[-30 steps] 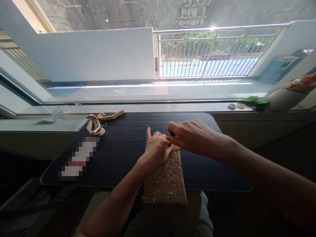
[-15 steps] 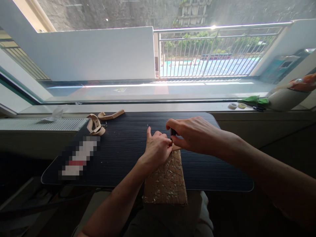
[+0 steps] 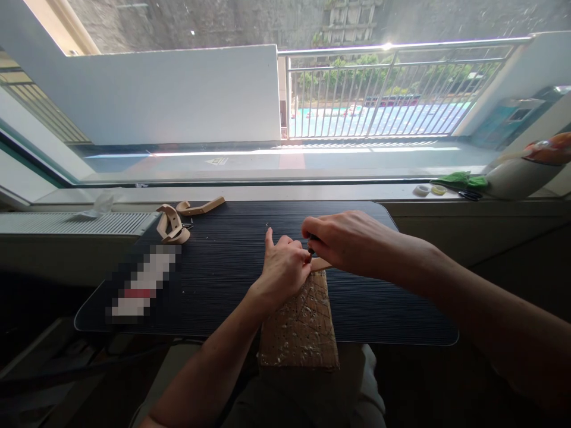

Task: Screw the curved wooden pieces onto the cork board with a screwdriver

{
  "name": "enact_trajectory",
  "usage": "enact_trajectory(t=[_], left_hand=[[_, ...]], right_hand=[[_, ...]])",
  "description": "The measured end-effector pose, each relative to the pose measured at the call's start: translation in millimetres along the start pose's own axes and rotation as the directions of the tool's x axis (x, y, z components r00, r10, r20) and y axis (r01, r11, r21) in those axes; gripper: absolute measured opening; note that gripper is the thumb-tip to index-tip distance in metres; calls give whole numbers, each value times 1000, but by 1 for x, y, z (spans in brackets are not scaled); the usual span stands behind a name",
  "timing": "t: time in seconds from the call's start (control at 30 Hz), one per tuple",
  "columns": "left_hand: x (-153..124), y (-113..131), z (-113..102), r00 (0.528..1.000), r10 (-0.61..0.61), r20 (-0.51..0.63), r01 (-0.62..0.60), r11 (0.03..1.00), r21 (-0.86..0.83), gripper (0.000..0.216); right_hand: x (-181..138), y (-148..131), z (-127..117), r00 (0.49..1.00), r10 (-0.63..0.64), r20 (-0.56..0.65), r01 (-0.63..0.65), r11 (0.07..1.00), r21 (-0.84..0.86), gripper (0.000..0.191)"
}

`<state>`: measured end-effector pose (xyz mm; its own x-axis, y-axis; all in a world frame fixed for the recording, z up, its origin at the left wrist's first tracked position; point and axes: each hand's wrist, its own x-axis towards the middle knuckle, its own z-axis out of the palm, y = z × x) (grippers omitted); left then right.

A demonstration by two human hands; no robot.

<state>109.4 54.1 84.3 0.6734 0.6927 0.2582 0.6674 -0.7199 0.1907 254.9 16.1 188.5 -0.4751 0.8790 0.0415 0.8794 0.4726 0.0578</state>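
Your light is daylight, pouring in through the big window point(image 3: 187, 119) ahead of you, so you work against it. Outside, the ground beyond the railing point(image 3: 334, 51) is washed out, a hard glint sits on its top bar, and pale haze veils the glass. Indoors it is dim: your tabletop point(image 3: 214, 267) reads nearly black, the lower corners sink into shadow, and your right hand point(image 3: 343, 238) shades the dark tool point(image 3: 312, 239). Wide-angle stretching slants the edges; a pixelated patch point(image 3: 145, 282) masks something at left.
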Motion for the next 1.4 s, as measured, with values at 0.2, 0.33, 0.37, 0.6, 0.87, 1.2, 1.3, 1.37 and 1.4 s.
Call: enact_trajectory(t=[0.2,0.33,0.37,0.6,0.87,1.2,1.3,1.37,1.4], left_hand=[[0,1,-1,1000,8,10,-8,1000,9,24],[-1,1,-1,1000,10,-4,-10,1000,10,22],[-1,1,-1,1000,9,-2,-9,1000,8,22],[0,2,-1,1000,-5,3,5,1000,-18,24],[1,3,-2,1000,-24,2,24,1000,-12,19],[2,0,0,1000,-8,8,8,1000,-16,22],[1,0,1,1000,-6,11,6,1000,-12,23],[1,0,2,1000,-8,9,8,1000,-11,23],[1,0,2,1000,-9,8,9,1000,-11,23]], right_hand=[[3,-2,3,997,76,-6,-76,995,-69,23],[2,0,-1,1000,-22,2,22,999,-31,12],[2,1,0,999,-38,7,38,999,-26,12],[4,3,11,999,-28,-39,24,995,-93,17],[8,-6,4,999,-28,20,29,995,-96,12],[9,-2,-9,993,-8,114,16,997,-76,11],[9,-2,-9,986,-26,165,39,997,-73,9],[10,-2,-8,988,-2,156,17,996,-91,13],[11,-2,-8,989,8,148,6,995,-97,14]])
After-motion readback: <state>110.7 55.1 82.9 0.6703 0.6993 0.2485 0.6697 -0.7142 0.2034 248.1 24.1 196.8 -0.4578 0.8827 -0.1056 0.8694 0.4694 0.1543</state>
